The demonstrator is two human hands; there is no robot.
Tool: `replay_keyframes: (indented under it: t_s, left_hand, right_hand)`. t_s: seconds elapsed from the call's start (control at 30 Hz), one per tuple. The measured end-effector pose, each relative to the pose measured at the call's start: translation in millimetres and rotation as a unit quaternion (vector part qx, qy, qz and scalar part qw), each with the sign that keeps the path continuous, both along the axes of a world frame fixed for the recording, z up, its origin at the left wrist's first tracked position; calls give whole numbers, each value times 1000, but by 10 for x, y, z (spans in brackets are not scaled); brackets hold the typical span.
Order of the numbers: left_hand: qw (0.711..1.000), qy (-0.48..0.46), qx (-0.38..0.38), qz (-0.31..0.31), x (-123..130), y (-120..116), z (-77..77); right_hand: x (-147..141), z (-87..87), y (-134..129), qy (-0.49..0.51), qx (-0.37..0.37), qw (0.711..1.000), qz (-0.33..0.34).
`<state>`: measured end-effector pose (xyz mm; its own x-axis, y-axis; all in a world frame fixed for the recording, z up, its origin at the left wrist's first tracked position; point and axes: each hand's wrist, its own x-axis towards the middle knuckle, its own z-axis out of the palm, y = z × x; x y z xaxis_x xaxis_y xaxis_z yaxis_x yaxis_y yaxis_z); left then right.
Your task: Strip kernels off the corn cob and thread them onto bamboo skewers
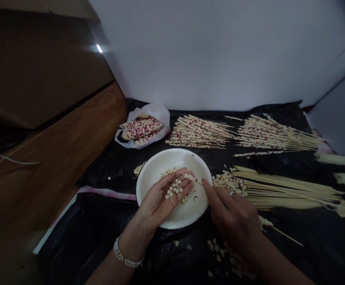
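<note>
My left hand (pixel 168 194) is palm up over a white enamel bowl (pixel 148 213), several loose corn kernels (pixel 174 189) cupped in it. My right hand (pixel 232 211) pinches a thin wooden skewer (pixel 200 183) between thumb and forefinger at the bowl's right rim. Pale kernels and a reddish one are threaded along that skewer, which slants across the left fingers; its tip is close to the left thumb. More kernels lie in the bowl below, partly hidden by the left hand.
Behind the bowl, a plastic bag (pixel 165 114) holds speckled corn cobs (pixel 143 130). Two piles of kernel-threaded skewers (pixel 198 132) lie at the back. To the right are bare skewers (pixel 291 190) and heaped kernels (pixel 227 181). Black plastic sheeting (pixel 107 229) lies underneath; a wooden panel (pixel 56 158) stands left.
</note>
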<state>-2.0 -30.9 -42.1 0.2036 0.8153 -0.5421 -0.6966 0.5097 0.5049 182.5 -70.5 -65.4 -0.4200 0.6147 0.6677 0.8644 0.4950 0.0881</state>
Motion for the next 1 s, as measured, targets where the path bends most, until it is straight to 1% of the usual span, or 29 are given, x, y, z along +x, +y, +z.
replay_keyframes:
  t_s: [0.1,0.2,0.43,0.6,0.8,0.9,1.0]
  left_hand:
    - [1000,-12,23,-8,-58,11,-6]
    - [999,9,41,-12,-81,7,-32]
    - [998,55,38,-2,-44,-10,-17]
    - [997,58,44,-3,-47,-5,-26]
    - [997,51,32,38,-49,20,-42]
    - [997,45,22,58,-46,31,-36]
    - [997,40,13,65,-45,34,-23]
  right_hand:
    - [15,-5,3,-1,-7,1000,-2]
    - [15,-14,-1,-6,-13,1000,4]
    - [26,-84,17,-15,2,1000,2]
    - [30,-97,20,-14,4,1000,11]
    - [0,-39,2,-13,4,1000,-1]
    - [-11,-15,5,-7,9,1000,5]
    - [-20,-2,8,4,9,1000,12]
